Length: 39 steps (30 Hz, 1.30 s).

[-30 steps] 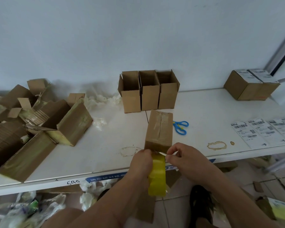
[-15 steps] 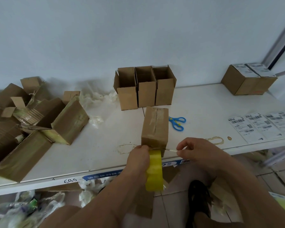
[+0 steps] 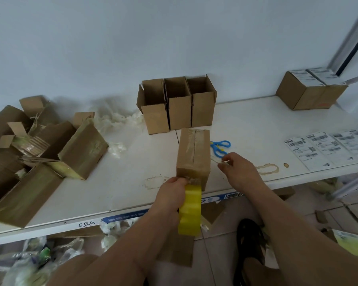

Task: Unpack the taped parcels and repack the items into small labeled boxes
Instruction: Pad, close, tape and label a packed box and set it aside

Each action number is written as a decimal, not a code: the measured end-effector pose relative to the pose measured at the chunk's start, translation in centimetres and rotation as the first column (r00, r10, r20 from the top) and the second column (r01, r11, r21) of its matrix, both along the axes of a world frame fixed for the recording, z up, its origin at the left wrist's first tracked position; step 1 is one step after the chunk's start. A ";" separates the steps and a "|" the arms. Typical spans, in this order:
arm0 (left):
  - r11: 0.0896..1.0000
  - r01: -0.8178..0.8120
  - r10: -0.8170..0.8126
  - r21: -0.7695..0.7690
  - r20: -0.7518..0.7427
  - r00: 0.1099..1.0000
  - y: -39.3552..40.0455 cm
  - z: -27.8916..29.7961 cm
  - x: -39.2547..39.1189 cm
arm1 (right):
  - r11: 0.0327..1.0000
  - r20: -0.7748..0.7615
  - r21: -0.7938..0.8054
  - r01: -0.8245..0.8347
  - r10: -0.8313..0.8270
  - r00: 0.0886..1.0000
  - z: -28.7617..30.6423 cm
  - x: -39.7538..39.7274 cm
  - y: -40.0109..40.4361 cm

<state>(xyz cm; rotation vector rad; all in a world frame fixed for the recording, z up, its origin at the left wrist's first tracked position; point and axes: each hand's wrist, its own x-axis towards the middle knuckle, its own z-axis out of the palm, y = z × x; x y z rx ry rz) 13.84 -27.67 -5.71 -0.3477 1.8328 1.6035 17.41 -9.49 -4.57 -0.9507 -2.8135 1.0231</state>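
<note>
Tape strip is being drawn out beside a closed box

Tape (image 3: 216, 161) is stretching further to the right than it was a second ago: then the right hand (image 3: 235, 169) was sitting close against the left at the box's near end, and now it is sitting well to the right of the box, beside the blue scissors (image 3: 219, 148), its fingertips pinching the end of a thin clear strip. The left hand (image 3: 171, 195) is staying put at the near lower corner of the box, its fingers curling round the yellow tape dispenser (image 3: 190, 210), which is hanging just past the tabletop (image 3: 256, 124) edge. A longer free strip likely means the person is getting ready to seal this box, so the repacking of this one looks nearly done, though no label is showing on it.

The box (image 3: 193, 155) is lying just below centre frame, near the front edge of the tabletop, with its flaps closed. Its long axis is running away from the person, toward the three open boxes (image 3: 177, 108) standing against the wall, and the flap seam is running along that same axis on the top face, already glossy with tape. The near short end is facing the person and touching the dispenser. Two labeled boxes (image 3: 310, 89) are sitting at the upper right, loose labels (image 3: 327, 146) at the right edge, and torn cartons (image 3: 50, 145) are piling up at the left.
</note>
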 end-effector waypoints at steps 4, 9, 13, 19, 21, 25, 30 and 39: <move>1.000 0.011 -0.011 -0.015 -0.007 1.000 0.0 -0.3 -0.4 | 0.995 -0.024 0.101 0.020 -0.017 1.000 -1.4 -0.4 0.9; 1.000 0.009 -0.009 0.007 0.008 1.000 0.0 -0.4 -0.5 | 0.992 -0.099 0.102 0.070 -0.060 0.993 -2.8 -0.6 1.2; 1.000 0.011 -0.011 0.004 -0.007 1.000 -0.2 -0.6 -0.7 | 0.999 -0.457 0.034 0.002 0.014 0.889 -0.3 -0.6 -0.3; 0.999 -0.010 0.011 0.032 -0.023 1.000 -0.2 -0.4 -0.4 | 0.880 -0.173 0.215 -0.424 0.462 0.870 -0.1 -0.4 -3.1; 0.999 0.001 0.000 0.035 -0.019 1.000 -0.4 -0.3 -0.4 | 0.881 -0.186 0.237 -0.410 0.455 0.871 -0.4 -0.7 -3.1; 0.999 0.022 -0.021 0.031 -0.017 1.000 -1.0 -0.1 -0.6 | 0.875 -0.202 0.252 -0.413 0.465 0.862 -0.8 -1.2 -3.0; 0.996 0.077 -0.080 -0.049 -0.070 0.994 -2.1 0.3 -0.7 | 0.884 -0.246 0.216 -0.414 0.460 0.853 -1.1 -1.9 -2.9; 0.991 0.045 -0.077 -0.124 -0.264 0.962 -5.8 2.4 -1.3 | 0.900 -0.260 0.164 -0.404 0.435 0.862 -0.4 -3.2 -3.2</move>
